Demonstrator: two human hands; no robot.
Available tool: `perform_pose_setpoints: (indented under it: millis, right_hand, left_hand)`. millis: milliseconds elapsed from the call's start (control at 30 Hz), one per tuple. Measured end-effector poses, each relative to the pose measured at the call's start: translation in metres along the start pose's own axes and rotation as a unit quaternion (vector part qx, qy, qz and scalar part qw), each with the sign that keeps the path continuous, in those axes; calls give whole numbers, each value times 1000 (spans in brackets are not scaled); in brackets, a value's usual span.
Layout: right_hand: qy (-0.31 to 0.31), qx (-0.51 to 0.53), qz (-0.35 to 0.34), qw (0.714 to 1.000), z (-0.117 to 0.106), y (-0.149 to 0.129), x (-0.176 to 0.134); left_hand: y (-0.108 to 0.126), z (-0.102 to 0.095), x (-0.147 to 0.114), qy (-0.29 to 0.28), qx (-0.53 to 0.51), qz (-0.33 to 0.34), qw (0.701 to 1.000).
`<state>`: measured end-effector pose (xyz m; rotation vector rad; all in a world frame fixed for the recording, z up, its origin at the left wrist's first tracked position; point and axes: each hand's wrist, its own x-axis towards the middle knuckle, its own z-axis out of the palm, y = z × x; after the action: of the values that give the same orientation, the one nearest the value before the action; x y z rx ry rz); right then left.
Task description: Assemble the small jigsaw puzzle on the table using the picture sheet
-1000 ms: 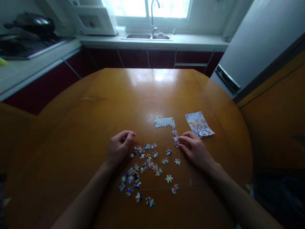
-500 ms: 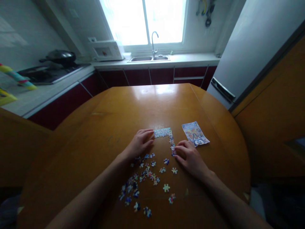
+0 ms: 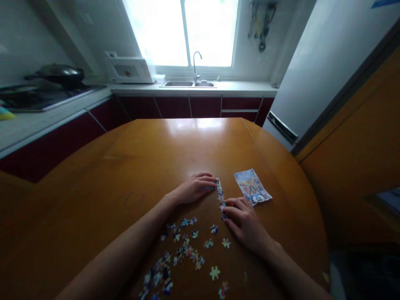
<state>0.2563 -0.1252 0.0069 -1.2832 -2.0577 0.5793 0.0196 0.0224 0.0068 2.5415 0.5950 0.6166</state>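
Observation:
A partly joined jigsaw puzzle (image 3: 220, 191) lies on the table, a narrow column of pieces running toward me from a top row. My left hand (image 3: 199, 187) lies flat over that top row, fingers stretched out and together, hiding most of it. At the column's near end, my right hand (image 3: 242, 216) has its bent fingers and thumb around the lowest pieces, partly covering them. Loose puzzle pieces (image 3: 187, 250) are scattered in front of me, between my forearms. A small printed picture sheet (image 3: 252, 186) rests just beyond my right hand.
The wooden table (image 3: 175, 146) has a rounded edge. Behind it runs a counter with a sink (image 3: 187, 84), a microwave (image 3: 129, 70) and a stove with a black pan (image 3: 56, 75). A grey fridge (image 3: 309, 71) stands at the right.
My left hand has slid right, from beside the puzzle's top row onto it. My right hand has closed in on the column's lower end. The view has shifted slightly.

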Motion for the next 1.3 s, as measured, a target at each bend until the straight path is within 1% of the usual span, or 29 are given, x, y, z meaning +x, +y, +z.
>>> perform_pose_setpoints:
  millis: [200,433,467,533,667,733,767,867,1033,1133,1200,1300]
  right_hand:
    - [-9,2,4,1000,-1,0,1]
    - [-9,2,4,1000,-1,0,0]
    - [-7,3,4,1000,-1,-1,0]
    - [-1,5,6,1000,-1,-2,1]
    - [11,12,18,1000,-2,-3,2]
    - [17,21,27,999,-2,-1,2]
    - [21,26,31,999,-1,0,2]
    - [29,38,41,998,0,3,1]
    - [35,51,56,997,1,6,1]
    - [35,56,59,996,1,5,2]
    - [39,62,64,995,1,5,3]
    - [42,75,78,993,0,3,5]
  left_hand:
    - [-1,-1,0,-10,-13,10,1000]
    - [-2,1,-1,-15,-22,2,1000]
    - [-2,1,-1,-8,-29,-3,1000]
    - [-3,1,-1,25,-45,-25,998]
    - [-9,5,-3,145,-51,-93,984]
    - [-12,6,-3,190,-38,-133,972]
    - [-14,7,-3,203,-32,-152,967]
    - [-17,7,-4,213,-27,-183,959]
    - [-16,6,-5,216,-32,-189,958]
    - [-13,5,-5,231,-29,-197,952]
    - [-13,3,-4,247,-54,-214,943]
    - [-12,-3,-2,268,-126,-265,918]
